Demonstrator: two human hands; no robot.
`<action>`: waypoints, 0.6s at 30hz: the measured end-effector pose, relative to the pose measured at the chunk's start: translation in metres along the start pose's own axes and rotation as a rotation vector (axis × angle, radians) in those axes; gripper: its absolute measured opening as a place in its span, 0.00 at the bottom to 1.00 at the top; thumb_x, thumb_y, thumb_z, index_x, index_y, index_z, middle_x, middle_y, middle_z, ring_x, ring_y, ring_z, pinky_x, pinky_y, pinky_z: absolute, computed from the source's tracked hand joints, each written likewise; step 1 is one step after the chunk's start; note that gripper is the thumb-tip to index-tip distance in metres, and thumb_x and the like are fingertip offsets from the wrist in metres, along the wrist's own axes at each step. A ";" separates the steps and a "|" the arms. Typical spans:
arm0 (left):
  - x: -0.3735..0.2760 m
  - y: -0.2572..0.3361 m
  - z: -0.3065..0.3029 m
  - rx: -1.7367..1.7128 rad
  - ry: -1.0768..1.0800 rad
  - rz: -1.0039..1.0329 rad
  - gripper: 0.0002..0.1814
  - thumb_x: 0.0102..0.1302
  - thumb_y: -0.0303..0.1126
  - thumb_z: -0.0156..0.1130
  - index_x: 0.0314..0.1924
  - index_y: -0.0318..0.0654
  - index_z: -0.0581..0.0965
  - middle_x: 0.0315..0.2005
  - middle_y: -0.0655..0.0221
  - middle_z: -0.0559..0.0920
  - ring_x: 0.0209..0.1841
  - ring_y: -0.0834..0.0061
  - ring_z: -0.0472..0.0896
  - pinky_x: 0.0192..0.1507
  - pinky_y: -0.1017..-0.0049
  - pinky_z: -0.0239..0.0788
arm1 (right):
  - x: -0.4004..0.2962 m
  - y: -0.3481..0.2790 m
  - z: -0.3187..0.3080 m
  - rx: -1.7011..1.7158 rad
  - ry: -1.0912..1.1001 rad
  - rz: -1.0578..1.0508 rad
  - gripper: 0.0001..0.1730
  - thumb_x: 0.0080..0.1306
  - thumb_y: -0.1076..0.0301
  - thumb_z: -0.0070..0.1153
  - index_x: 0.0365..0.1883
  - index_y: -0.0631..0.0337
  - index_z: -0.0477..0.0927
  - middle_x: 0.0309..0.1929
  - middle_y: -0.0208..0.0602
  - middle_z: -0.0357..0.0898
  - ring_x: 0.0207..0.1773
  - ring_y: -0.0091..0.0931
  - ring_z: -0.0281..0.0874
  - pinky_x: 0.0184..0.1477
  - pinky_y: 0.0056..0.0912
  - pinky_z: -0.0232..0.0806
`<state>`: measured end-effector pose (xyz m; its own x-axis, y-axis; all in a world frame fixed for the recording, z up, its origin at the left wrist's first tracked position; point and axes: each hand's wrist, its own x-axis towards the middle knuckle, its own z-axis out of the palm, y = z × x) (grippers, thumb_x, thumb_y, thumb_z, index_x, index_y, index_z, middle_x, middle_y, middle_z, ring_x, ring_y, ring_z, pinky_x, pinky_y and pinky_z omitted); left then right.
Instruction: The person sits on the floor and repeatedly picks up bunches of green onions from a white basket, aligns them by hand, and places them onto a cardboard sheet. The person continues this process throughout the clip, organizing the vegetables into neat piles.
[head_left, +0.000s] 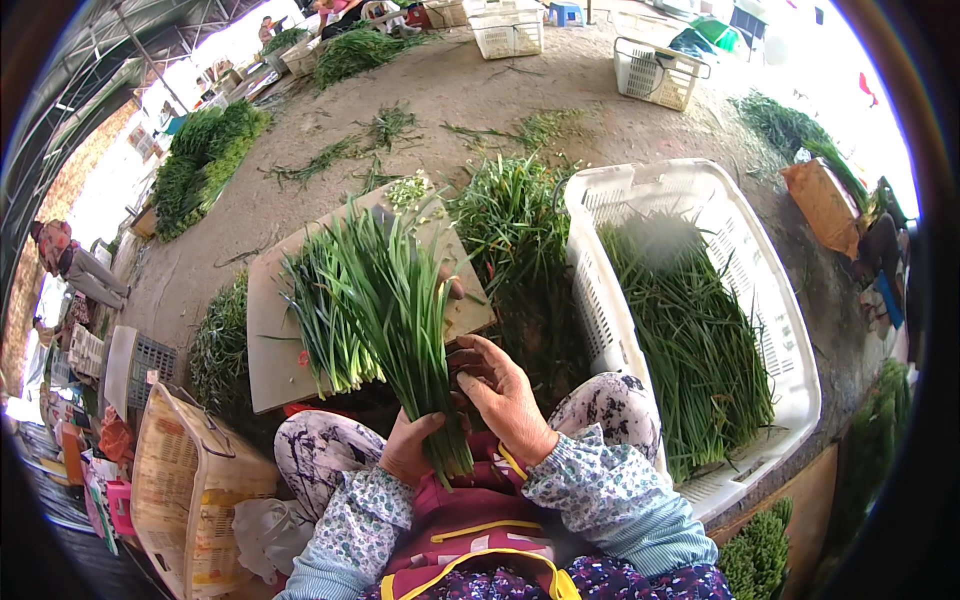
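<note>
My left hand (411, 448) grips a bunch of green garlic chives (409, 322) near its lower end, with the long leaves fanning up and away over the board. My right hand (501, 394) is at the bunch's right side, fingers half curled and apart; whether the fingertips touch the leaves is hard to tell. Under the held bunch, a second bunch of chives (319, 322) lies on a pale board (274, 367), its light stem ends toward me. A brown handle (454, 285), perhaps of a knife, shows partly behind the leaves. Chopped pale bits (407, 191) sit at the board's far edge.
To my right, a large white plastic crate (780, 330) holds long chives (682, 360). Loose leaves (517, 225) are heaped between crate and board. A stained crate (161, 480) and a plastic bag (274, 536) are at my left. Farther off are more crates (656, 75), green piles (206, 161) and people.
</note>
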<state>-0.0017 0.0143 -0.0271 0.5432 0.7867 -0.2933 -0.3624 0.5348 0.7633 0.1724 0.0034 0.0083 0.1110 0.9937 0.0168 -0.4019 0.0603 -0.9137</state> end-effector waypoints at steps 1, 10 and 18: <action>-0.002 0.002 0.000 0.018 0.013 -0.007 0.31 0.61 0.41 0.67 0.60 0.32 0.71 0.44 0.59 0.82 0.41 0.64 0.84 0.42 0.66 0.80 | 0.000 -0.004 0.000 0.022 0.012 0.040 0.23 0.70 0.79 0.51 0.64 0.69 0.70 0.54 0.36 0.78 0.55 0.21 0.76 0.59 0.24 0.69; -0.009 0.010 0.014 -0.001 -0.007 -0.047 0.34 0.57 0.43 0.70 0.58 0.28 0.72 0.38 0.56 0.82 0.36 0.64 0.84 0.35 0.67 0.81 | 0.014 0.008 -0.012 -0.021 0.157 -0.078 0.13 0.71 0.76 0.55 0.53 0.68 0.79 0.44 0.30 0.82 0.44 0.20 0.80 0.46 0.22 0.73; -0.011 0.009 0.009 0.041 -0.063 -0.061 0.37 0.56 0.46 0.70 0.59 0.25 0.72 0.32 0.55 0.83 0.34 0.63 0.84 0.32 0.69 0.79 | 0.014 0.006 -0.008 -0.305 0.093 -0.104 0.11 0.69 0.73 0.60 0.47 0.71 0.82 0.39 0.36 0.85 0.41 0.19 0.80 0.44 0.23 0.74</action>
<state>-0.0039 0.0074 -0.0118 0.6099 0.7318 -0.3041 -0.2969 0.5668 0.7685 0.1794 0.0170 -0.0002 0.2253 0.9699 0.0923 -0.0951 0.1162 -0.9887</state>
